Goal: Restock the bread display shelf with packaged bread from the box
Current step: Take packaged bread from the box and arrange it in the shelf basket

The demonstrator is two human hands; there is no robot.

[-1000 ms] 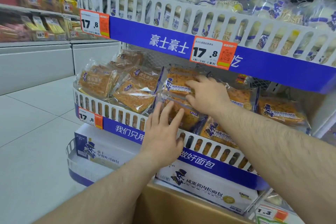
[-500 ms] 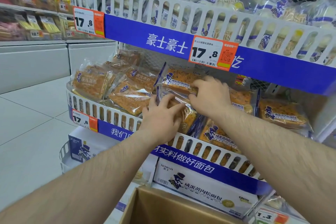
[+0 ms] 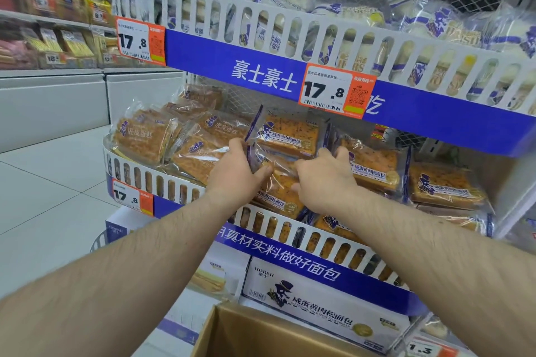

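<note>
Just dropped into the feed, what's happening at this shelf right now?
A person is restocking the middle shelf. Both hands are on one bread packet at the front of the row: the left hand grips its left edge, the right hand holds its right side. The cardboard box sits open below.

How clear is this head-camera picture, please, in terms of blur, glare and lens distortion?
In the head view, the shelves at far left are smeared with motion blur; the middle is sharp, and the price tag reads clearly. Glare streaks the plastic of the bread pack between the left hand and right hand. Wide-angle distortion bows the upper shelf rail and stretches the forearms.
</note>
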